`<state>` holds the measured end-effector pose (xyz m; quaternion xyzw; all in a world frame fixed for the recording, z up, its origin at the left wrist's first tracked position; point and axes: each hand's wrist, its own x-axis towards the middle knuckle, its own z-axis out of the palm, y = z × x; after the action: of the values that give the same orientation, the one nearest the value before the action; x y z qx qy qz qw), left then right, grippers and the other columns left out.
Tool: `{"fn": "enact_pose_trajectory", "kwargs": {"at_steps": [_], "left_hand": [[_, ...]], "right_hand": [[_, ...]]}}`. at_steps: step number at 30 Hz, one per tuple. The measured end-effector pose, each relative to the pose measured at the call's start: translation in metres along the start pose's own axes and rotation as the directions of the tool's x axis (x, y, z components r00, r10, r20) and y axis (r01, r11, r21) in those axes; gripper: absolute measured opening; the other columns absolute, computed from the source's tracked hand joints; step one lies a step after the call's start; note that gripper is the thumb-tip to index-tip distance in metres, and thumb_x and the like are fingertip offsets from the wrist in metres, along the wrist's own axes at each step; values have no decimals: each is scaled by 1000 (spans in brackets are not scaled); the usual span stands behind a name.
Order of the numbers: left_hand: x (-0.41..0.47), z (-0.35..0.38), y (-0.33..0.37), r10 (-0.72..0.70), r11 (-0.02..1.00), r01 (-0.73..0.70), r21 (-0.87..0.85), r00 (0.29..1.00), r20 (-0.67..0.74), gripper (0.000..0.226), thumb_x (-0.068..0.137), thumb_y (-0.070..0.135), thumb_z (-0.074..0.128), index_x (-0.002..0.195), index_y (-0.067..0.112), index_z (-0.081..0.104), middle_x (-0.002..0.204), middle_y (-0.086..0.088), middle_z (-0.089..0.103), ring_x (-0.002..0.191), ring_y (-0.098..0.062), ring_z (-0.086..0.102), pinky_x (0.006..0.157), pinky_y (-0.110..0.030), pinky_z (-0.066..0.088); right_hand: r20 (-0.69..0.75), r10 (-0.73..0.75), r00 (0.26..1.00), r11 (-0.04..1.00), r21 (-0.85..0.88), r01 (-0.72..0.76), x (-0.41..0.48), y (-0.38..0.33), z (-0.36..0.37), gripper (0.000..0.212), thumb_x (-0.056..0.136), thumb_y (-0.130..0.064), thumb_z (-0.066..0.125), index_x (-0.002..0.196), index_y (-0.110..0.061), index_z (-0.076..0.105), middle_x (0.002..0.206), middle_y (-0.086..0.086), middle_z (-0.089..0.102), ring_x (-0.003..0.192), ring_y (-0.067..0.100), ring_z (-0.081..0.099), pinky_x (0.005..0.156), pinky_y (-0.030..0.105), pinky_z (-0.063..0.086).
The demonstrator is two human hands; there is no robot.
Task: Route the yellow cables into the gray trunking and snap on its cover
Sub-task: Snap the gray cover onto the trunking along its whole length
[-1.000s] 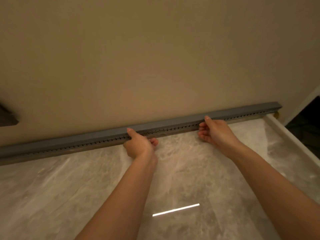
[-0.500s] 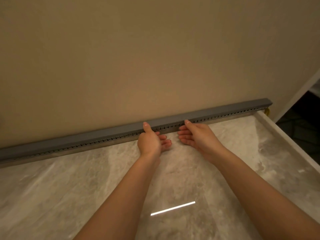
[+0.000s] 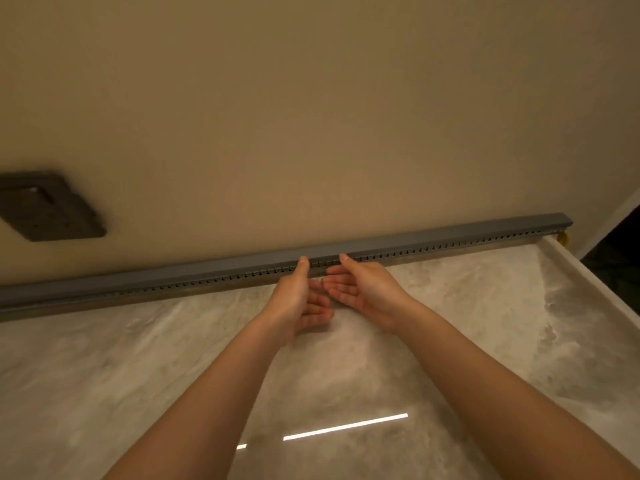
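Here the gray trunking runs along the foot of the beige wall, its cover on and a bit of yellow cable showing at its right end. The left hand and right hand sit side by side, thumbs on the cover, fingers loose, gripping nothing. The marble surface spreads wide on both sides of the forearms; a raised lip bounds its right.

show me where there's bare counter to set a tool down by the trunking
Widest bare counter lies left of the left hand, up to the trunking. Another patch lies right of the right hand, out to the lip. A narrow wedge sits between the forearms. Crowded: mid-trunking, where both thumbs touch it.
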<state>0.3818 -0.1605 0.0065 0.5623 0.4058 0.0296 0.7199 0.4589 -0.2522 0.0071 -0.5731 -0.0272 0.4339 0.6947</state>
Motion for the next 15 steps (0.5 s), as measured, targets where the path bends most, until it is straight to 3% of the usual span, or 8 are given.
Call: {"fn": "enact_pose_trajectory", "kwargs": {"at_steps": [5, 9, 12, 15], "left_hand": [[-23, -61, -8, -19, 999, 18, -29, 998, -52, 47, 98, 47, 33, 86, 7, 54, 70, -11, 55, 56, -23, 55, 61, -36, 52], [-45, -126, -14, 13, 999, -19, -46, 990, -142, 41, 100, 41, 33, 86, 7, 52, 74, -12, 54, 58, -23, 54, 57, -32, 49], [-57, -176, -17, 44, 997, -58, -53, 974, -224, 37, 101, 36, 34, 84, 6, 51, 78, -13, 53, 59, -24, 54, 56, -30, 48], [-66, -226, -18, 59, 990, -96, -99, 944, -325, 32, 101, 28, 37, 84, 5, 51, 80, -12, 51, 60, -23, 52, 58, -32, 47]], "right_hand": [[37, 7, 999, 994, -110, -3, -7, 22, 46, 30, 100, -23, 42, 96, 2, 58, 79, 13, 63, 71, 17, 62, 64, 19, 53], [76, -80, 994, 950, -297, 99, -13, 47, 104, 28, 99, -22, 44, 84, -6, 61, 73, 8, 62, 62, 13, 59, 60, 20, 51], [144, -205, 968, 826, -506, 250, -19, 66, 150, 25, 98, -20, 47, 91, -4, 64, 74, 4, 63, 66, 14, 60, 61, 21, 49], [248, -298, 922, 631, -673, 385, -23, 83, 198, 21, 95, -22, 51, 97, -8, 67, 80, 1, 67, 74, 13, 63, 70, 27, 50]]}}
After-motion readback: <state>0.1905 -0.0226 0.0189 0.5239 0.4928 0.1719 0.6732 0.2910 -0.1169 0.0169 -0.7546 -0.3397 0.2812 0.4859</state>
